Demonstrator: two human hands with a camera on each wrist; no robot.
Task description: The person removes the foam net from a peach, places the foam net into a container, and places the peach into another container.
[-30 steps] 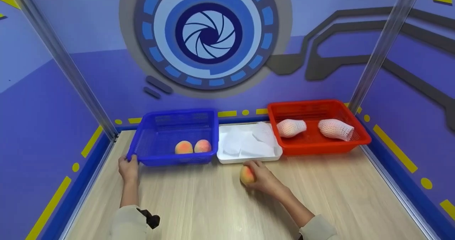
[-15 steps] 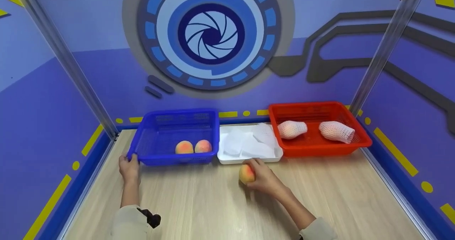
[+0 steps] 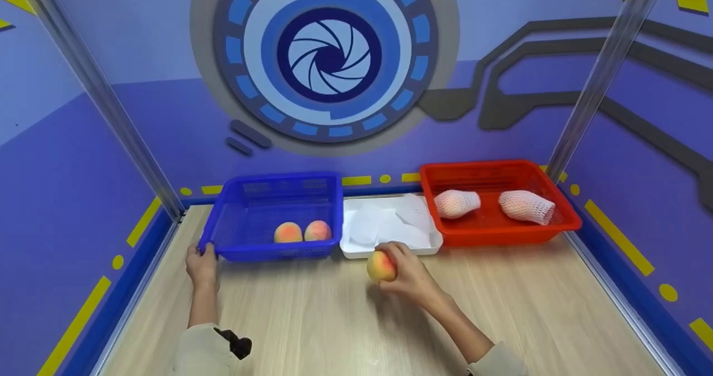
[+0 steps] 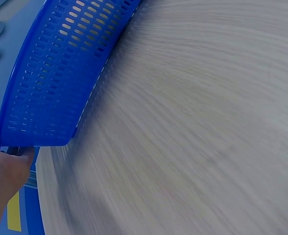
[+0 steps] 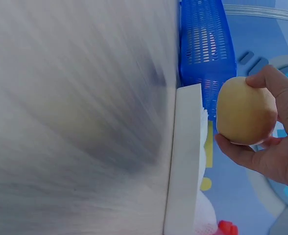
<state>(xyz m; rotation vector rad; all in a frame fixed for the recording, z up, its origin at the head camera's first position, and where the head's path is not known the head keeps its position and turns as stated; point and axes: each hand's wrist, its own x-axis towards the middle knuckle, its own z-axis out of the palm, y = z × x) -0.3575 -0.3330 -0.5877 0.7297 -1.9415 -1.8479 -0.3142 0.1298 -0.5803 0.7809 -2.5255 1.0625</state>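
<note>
My right hand (image 3: 409,273) grips a yellow-and-pink peach (image 3: 381,266) above the table, just in front of the white tray (image 3: 356,249). In the right wrist view, fingers and thumb curl round the same peach (image 5: 247,111). My left hand (image 3: 202,264) holds the near left corner of the blue basket (image 3: 250,249); the left wrist view has that hand (image 4: 9,169) pinching the basket's rim (image 4: 9,107). Two more peaches, one left (image 3: 288,232) and one right (image 3: 318,230), lie in the blue basket's near right part.
White foam net sleeves (image 3: 412,211) lie in the tray between the baskets. The red basket (image 3: 501,235) at right holds two net-wrapped fruits, one left (image 3: 457,203) and one right (image 3: 525,206). Printed panels and metal posts bound the wooden table (image 3: 312,320).
My right hand has lifted the peach off the table and moved it slightly left and up. My left hand stays at the blue basket's corner.
</note>
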